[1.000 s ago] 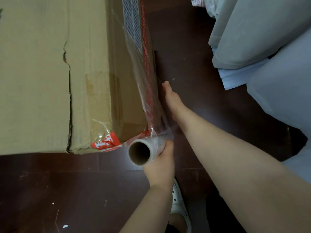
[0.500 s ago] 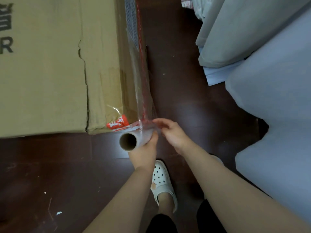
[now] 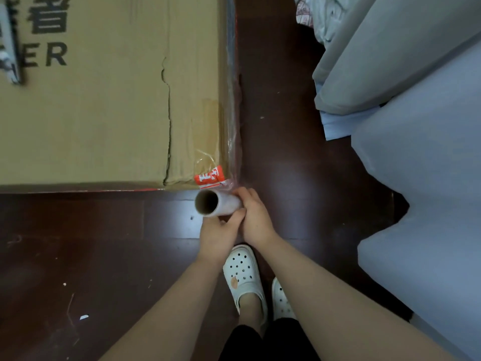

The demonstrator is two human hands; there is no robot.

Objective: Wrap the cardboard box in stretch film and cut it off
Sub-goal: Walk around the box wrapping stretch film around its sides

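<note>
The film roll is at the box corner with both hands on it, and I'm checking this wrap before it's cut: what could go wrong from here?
1. The stretch film bunches at the cardboard box corner; it may tear or slip there.
2. The left hand and right hand crowd one end of the roll, so it could tilt and wrap unevenly.
3. The box top's split seam may gape under tension.

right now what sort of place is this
Probably a room at home, not a warehouse: dark wood floor, pale upholstered furniture alongside, and the person wears white clogs beside the cardboard box.
</note>
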